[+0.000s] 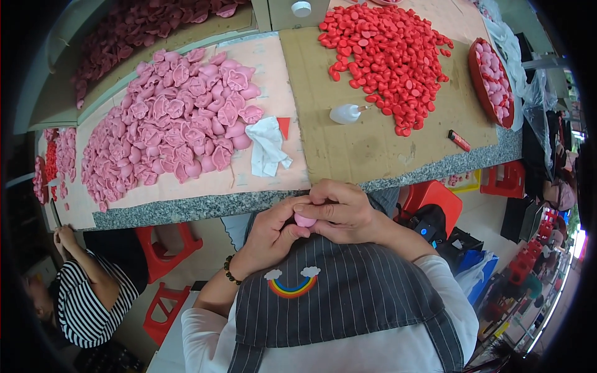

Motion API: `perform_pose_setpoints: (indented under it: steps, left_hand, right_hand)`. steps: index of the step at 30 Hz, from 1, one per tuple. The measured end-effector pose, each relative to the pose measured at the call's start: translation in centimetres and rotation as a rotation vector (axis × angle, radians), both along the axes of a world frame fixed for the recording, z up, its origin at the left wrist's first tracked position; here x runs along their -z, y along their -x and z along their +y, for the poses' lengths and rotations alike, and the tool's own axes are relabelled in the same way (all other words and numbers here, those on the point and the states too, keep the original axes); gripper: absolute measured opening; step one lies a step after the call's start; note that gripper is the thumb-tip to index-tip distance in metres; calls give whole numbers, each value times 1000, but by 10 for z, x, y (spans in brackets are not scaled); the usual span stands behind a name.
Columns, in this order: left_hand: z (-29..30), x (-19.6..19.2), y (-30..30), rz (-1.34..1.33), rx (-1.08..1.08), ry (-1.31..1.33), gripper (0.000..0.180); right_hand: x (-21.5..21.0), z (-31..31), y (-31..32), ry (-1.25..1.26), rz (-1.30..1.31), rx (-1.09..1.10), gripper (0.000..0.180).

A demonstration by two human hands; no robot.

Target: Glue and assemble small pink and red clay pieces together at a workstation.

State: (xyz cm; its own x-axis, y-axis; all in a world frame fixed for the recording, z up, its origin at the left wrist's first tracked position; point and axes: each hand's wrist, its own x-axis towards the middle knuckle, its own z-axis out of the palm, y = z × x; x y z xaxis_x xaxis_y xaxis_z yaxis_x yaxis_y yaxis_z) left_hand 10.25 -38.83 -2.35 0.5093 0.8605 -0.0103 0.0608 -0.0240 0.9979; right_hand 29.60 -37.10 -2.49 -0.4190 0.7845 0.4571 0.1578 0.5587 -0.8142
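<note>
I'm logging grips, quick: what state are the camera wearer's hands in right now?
Left hand: closed, holding a small rounded pink piece.
Right hand: closed, holding the same piece.

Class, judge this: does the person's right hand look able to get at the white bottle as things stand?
Probably yes: the brown board between the right hand and the white bottle looks bare, though that hand is helping hold a small pink piece.
</note>
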Motion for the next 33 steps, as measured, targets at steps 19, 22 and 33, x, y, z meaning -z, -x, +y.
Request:
perform_pose_setpoints:
  steps: [19,22,33]
  left_hand:
    - [2,-3,4,-20,55,181,51]
    - [2,-3,5,-18,92,167,53]
    - [2,1,3,131,95,-79,52]
  right_hand:
    - [-11,1,0,103,-15,-24,33]
    - [-4,-1,1,72,-11,-20,31]
    - [-3,-1,5,173,72,-23,45]
